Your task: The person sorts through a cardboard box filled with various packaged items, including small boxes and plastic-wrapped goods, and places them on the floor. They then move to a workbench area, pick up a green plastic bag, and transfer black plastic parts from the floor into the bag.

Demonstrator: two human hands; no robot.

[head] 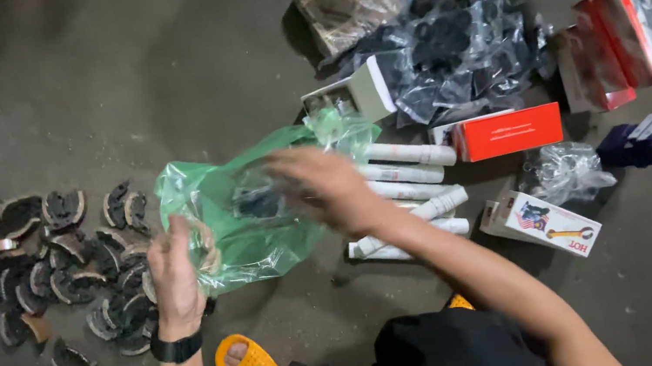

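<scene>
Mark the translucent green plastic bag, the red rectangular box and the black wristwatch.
Translucent green plastic bag [232, 225]: head view, its middle.
Red rectangular box [509, 132]: head view, its red face.
Black wristwatch [176, 349]: head view, its band.

- Dim scene; light falls from above onto the concrete floor [150, 80] before me, fading into dark corners.
- My right hand [327, 187] is motion-blurred.
- Glare glints on the clear plastic bags [452, 38].
- Wide-angle bending at the edges.
</scene>
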